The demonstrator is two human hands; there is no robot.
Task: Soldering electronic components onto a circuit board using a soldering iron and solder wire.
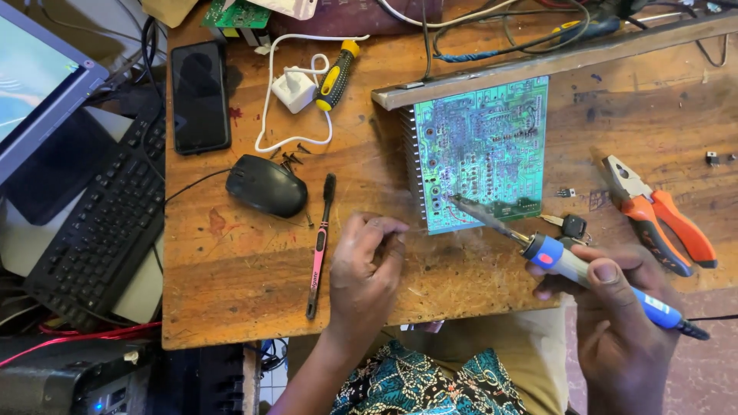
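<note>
- The right hand [623, 315] grips a blue and grey soldering iron [584, 273], fingers wrapped round the handle and thumb pressed on top.
- The iron's tip rests on the lower left part of a green circuit board [484, 150], near its bottom edge; thin smoke drifts there.
- The board lies solder side up on the wooden bench [231, 277], with a finned heatsink [411, 165] along its left edge and a wooden strip [553, 65] across its top.
- The left hand [367, 265] sits on the bench just left of the board's lower corner, fingers curled in together; whether it pinches anything I cannot tell.
- A pink and black brush [320, 246] lies just left of that hand, a black mouse [266, 184] above it.
- Orange pliers [657, 215] lie right of the board; a small key [570, 225] lies between them.
- Further left are a phone [200, 96], a white charger [294, 88], a yellow-handled screwdriver [337, 75] and a keyboard [108, 230].
</note>
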